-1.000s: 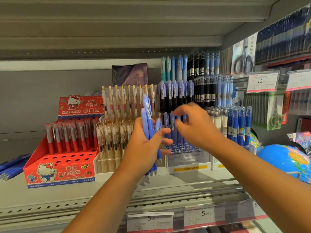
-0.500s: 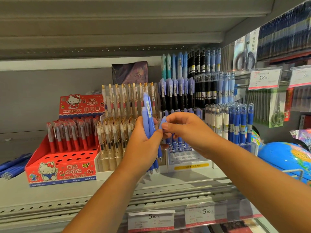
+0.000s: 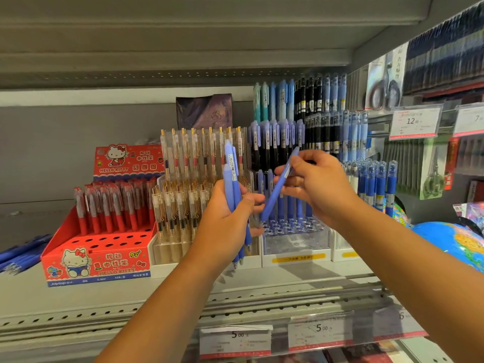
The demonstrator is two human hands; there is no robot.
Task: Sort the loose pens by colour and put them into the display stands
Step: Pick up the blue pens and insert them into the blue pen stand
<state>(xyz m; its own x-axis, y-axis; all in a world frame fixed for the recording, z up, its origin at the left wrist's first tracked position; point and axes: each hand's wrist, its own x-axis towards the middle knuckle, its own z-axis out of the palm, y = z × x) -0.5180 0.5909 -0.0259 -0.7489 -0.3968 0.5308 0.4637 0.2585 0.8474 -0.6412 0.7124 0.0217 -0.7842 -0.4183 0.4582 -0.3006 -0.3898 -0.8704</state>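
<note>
A small bundle of periwinkle-blue plastic pens (image 3: 231, 176) is gripped upright in the left hand (image 3: 225, 218). A single matching blue pen (image 3: 276, 191) is pinched in the right hand (image 3: 318, 184) and tilted, its tip lowered toward the clear perforated display stand (image 3: 296, 243), whose front holes are unfilled. More loose blue pens (image 3: 21, 254) are seen lying at the far left of the grey metal shelf (image 3: 170, 292), so much sorting is judged to remain.
</note>
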